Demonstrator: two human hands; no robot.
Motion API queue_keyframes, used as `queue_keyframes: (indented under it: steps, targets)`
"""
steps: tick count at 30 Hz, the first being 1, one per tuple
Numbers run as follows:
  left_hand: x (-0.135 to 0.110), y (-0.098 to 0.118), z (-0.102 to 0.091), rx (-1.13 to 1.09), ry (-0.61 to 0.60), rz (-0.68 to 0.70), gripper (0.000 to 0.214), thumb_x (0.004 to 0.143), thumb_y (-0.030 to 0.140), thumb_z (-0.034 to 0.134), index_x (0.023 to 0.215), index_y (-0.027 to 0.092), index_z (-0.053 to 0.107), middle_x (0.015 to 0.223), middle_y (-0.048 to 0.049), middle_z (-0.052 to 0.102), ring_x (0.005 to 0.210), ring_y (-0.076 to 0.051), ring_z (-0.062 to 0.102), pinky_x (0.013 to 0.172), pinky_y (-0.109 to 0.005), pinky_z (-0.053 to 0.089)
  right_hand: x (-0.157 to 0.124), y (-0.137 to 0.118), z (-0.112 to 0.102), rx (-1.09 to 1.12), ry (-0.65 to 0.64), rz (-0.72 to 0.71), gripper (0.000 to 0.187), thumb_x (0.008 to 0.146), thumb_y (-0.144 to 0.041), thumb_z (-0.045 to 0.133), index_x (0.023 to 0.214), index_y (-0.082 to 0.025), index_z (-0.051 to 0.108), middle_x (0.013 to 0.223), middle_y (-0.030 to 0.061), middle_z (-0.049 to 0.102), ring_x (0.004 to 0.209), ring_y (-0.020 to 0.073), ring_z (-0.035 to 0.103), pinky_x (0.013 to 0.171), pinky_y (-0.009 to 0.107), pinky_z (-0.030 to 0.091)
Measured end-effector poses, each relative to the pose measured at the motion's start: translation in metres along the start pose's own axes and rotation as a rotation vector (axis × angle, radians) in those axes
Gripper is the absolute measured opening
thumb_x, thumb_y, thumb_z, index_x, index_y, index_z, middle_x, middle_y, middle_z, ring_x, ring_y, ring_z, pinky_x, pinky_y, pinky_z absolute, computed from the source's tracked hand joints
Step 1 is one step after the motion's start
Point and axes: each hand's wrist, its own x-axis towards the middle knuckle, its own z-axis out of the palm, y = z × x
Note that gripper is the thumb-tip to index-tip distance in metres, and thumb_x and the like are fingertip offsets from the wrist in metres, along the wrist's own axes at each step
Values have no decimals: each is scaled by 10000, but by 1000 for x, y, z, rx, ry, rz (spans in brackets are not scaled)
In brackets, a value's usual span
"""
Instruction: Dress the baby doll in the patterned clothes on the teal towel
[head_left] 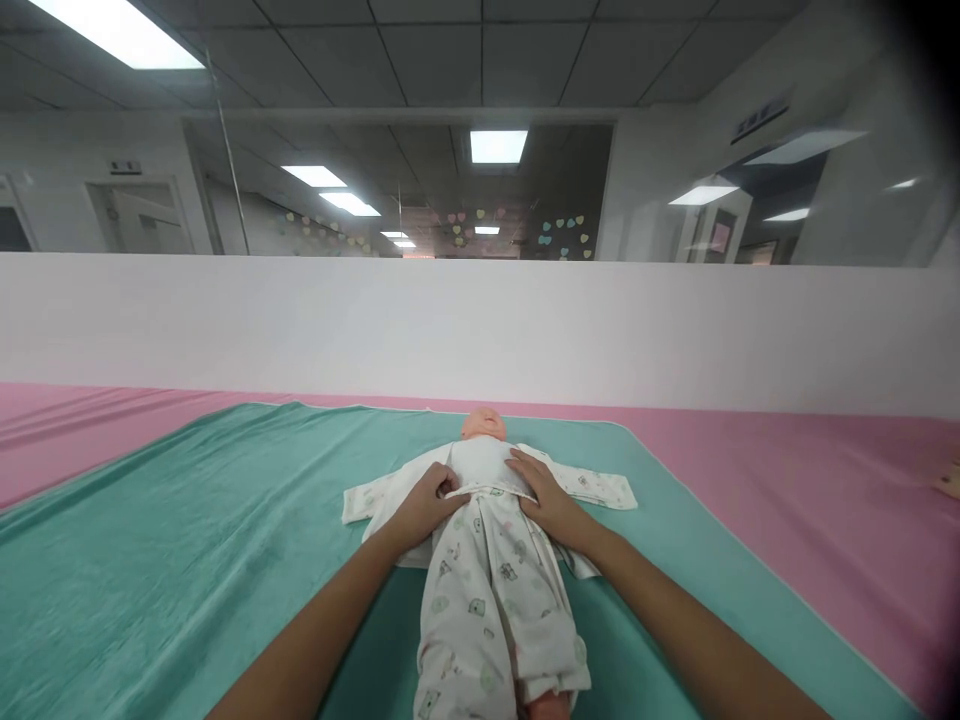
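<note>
A baby doll (483, 425) lies on its back on a teal blanket (187, 540), head pointing away from me. It wears a white top (484, 462) and white printed trousers (487, 590). My left hand (426, 503) is at the doll's waist on the left, fingers curled and pinching the trousers' waistband (487, 491). At the waist on the other side rests my right hand (541, 495), fingers together and pressed along the waistband. The doll's sleeves spread out to both sides.
The teal blanket covers a pink surface (810, 500) that runs left and right. A white low wall (480, 330) stands behind it, with glass above. At the far right edge a bit of another person's hand (951, 480) shows.
</note>
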Motion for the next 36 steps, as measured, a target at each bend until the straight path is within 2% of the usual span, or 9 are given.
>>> queue_keyframes:
  steps: [3, 5, 8, 12, 18, 23, 28, 32, 36]
  targets:
    - [6, -1, 2, 75, 8, 65, 505, 763, 404, 542, 1216, 195, 460, 1384, -105, 362, 1250, -254, 340, 1002, -364, 312, 9, 4, -4, -44, -146, 17, 691, 763, -142, 392, 1419, -254, 208, 1509, 13, 136, 1373, 193, 127, 1114, 412, 163]
    - [10, -1, 3, 104, -39, 53, 583, 800, 405, 494, 1333, 210, 362, 1458, -81, 274, 1323, -245, 251, 1062, -374, 240, 15, 3, -7, -70, -172, 31, 697, 759, -169, 408, 1424, -230, 209, 1497, 33, 191, 1360, 209, 184, 1108, 418, 177]
    - [15, 2, 0, 168, -44, 38, 521, 822, 420, 454, 1308, 244, 397, 1357, -54, 446, 1214, -241, 420, 989, -355, 328, 23, -1, -12, -113, -162, 67, 675, 731, -214, 459, 1389, -218, 310, 1440, 60, 330, 1306, 248, 304, 1071, 434, 241]
    - [30, 6, -7, 305, -33, 23, 350, 814, 391, 461, 1135, 268, 524, 1035, -23, 646, 924, -229, 583, 758, -301, 408, 34, -5, -21, -87, -149, 102, 599, 697, -225, 485, 1294, -264, 459, 1335, 34, 479, 1166, 264, 462, 958, 406, 362]
    - [65, 0, -9, 402, -30, 49, 206, 826, 363, 443, 882, 240, 599, 816, -21, 653, 769, -205, 579, 609, -259, 346, 55, 3, -29, 64, -176, 124, 392, 647, -173, 454, 951, -276, 679, 958, -29, 681, 826, 207, 568, 747, 301, 410]
    - [85, -11, -2, 394, 34, -4, 249, 860, 354, 392, 934, 214, 584, 821, -56, 647, 785, -225, 576, 614, -268, 340, 73, 19, -28, 183, -107, 190, 255, 627, -176, 467, 749, -205, 689, 749, -34, 665, 733, 178, 537, 700, 272, 387]
    - [93, -23, 5, 337, 60, -65, 258, 869, 384, 384, 963, 226, 564, 832, -36, 645, 799, -207, 582, 627, -258, 361, 73, 39, -12, 296, -26, 220, 296, 673, -198, 433, 860, -180, 662, 841, -1, 665, 795, 188, 570, 696, 272, 419]
    - [90, -29, 13, 294, 76, -109, 313, 849, 457, 402, 1004, 228, 549, 808, -16, 630, 758, -188, 577, 614, -254, 377, 65, 50, 9, 374, 110, 248, 367, 719, -223, 421, 1045, -180, 583, 1021, 36, 638, 958, 196, 568, 838, 310, 427]
    - [83, -29, 15, 306, 114, -59, 394, 831, 452, 434, 1110, 195, 542, 1154, -80, 583, 1082, -233, 498, 875, -309, 359, 60, 54, 16, 382, 183, 262, 439, 701, -207, 471, 1136, -191, 532, 1195, 50, 567, 1111, 199, 499, 956, 332, 370]
